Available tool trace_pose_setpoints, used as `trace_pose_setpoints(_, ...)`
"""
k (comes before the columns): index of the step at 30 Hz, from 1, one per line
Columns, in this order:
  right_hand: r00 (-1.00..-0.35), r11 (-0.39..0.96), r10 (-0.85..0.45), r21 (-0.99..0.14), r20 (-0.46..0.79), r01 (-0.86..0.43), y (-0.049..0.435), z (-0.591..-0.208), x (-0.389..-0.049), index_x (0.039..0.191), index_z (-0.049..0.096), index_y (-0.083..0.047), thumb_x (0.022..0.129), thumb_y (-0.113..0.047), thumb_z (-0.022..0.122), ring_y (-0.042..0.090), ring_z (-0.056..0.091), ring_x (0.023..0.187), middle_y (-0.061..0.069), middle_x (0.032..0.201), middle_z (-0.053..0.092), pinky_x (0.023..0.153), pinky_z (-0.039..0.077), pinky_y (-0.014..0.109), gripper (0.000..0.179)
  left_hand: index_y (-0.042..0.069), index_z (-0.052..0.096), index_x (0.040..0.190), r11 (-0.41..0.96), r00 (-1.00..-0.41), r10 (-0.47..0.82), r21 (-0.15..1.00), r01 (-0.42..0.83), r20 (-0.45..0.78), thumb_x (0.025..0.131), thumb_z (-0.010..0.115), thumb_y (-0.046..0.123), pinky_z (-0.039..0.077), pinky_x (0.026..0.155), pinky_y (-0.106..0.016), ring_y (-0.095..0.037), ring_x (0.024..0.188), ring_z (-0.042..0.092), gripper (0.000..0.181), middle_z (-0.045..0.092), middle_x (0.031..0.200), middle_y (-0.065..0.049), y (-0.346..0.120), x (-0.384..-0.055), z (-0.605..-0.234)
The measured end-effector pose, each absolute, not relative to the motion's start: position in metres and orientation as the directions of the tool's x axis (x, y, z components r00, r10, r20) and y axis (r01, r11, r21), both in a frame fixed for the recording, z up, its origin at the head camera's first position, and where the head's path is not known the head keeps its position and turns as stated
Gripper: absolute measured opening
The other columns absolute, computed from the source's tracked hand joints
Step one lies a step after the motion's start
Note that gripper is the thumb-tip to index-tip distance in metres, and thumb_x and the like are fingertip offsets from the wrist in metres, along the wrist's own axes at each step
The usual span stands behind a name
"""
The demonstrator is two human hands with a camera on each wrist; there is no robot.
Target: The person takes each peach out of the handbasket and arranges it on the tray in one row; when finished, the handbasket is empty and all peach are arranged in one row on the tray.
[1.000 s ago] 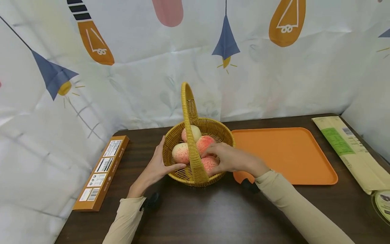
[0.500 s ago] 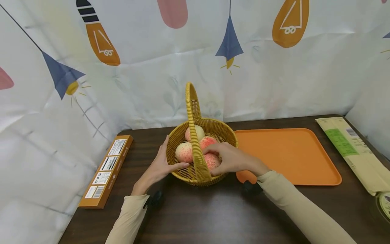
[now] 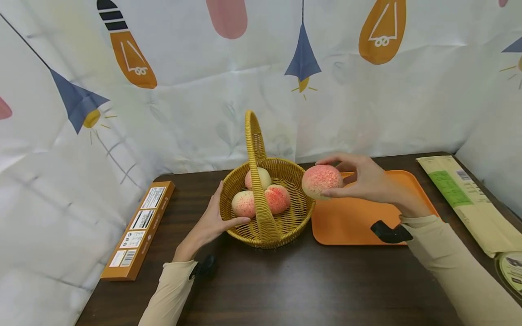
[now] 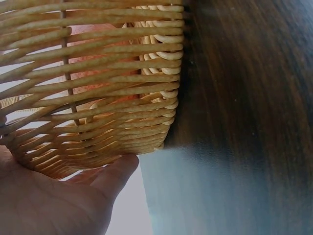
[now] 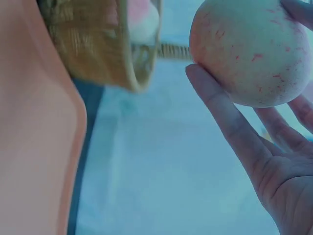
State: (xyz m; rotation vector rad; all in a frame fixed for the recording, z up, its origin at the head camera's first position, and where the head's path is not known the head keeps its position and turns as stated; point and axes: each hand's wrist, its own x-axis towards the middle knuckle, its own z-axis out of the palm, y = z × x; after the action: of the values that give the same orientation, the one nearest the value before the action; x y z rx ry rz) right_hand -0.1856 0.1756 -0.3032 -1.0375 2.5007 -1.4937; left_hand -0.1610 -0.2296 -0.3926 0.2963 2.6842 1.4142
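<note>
A golden wicker basket [image 3: 291, 226] with a tall arched handle stands on the dark table, holding three pink-and-cream peaches [image 3: 278, 199]. My left hand [image 3: 209, 225] holds the basket's left side, thumb along the front and fingers spread round the outside. In the left wrist view, the thumb presses on the weave and a pink peach shows through the gaps. My right hand [image 3: 363, 179] pinches another peach [image 3: 322, 182] between thumb and fingers, up above the left part of the orange tray [image 3: 342, 228]. The right wrist view shows this peach's pale, red-flecked underside.
A long orange box [image 3: 138, 231] with white labels lies at the left. On the right are a beige package with a green label [image 3: 469, 199] and a round lidded container [image 3: 511, 271]. A patterned white cloth [image 3: 183, 122] hangs behind the table.
My right hand has lifted the front right peach out of the basket and carried it rightward over the tray's edge. The left hand and basket stay in place.
</note>
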Motion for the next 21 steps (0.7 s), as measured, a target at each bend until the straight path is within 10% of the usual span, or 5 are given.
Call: trace_pose_setpoints(21,-0.824,0.558,-0.559,-0.694,0.09,-0.455,0.2,-0.356,-0.234,0.13,0.068,-0.01,0.085,-0.019,0.09,0.042,0.064,0.113,0.016,0.133,0.063,0.076,0.057,0.038,0.051,0.023,-0.009,0.169,0.516,-0.974,0.228,0.847,0.129,0.01,0.083,0.091,0.039,0.024,0.122,-0.061,-0.036,0.158,0.015,0.132,0.0,0.174,-0.014,-0.23,-0.162,-0.394)
